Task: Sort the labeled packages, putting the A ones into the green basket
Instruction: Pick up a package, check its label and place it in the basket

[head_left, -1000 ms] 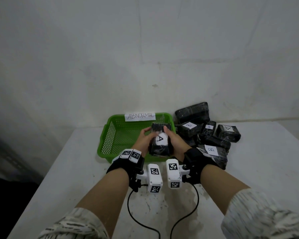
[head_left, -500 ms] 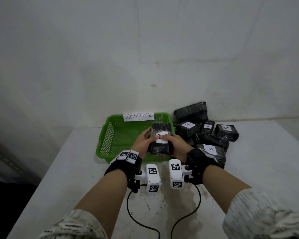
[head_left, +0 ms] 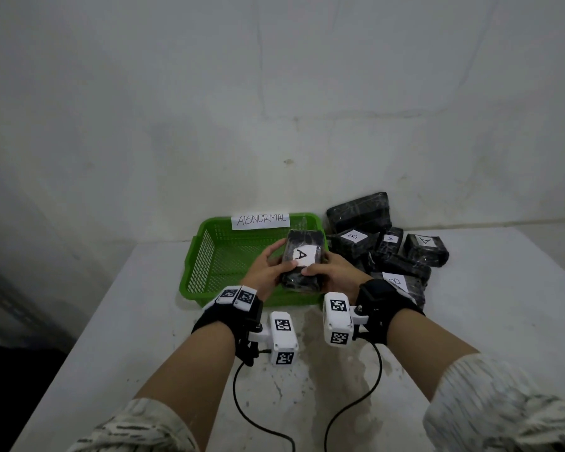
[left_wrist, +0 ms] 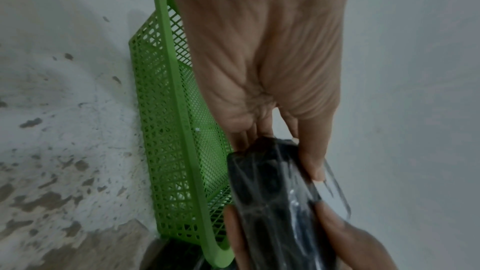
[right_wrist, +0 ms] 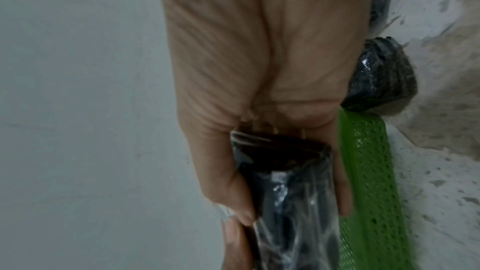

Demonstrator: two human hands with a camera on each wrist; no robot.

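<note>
Stained white table [head_left: 470,321], bare wall [head_left: 274,93]

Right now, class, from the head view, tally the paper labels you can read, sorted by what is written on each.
A label: 3, one on the held package, two in the pile
B label: 2, both in the pile
ABNORMAL label: 1, on the green basket
Total: 6
</note>
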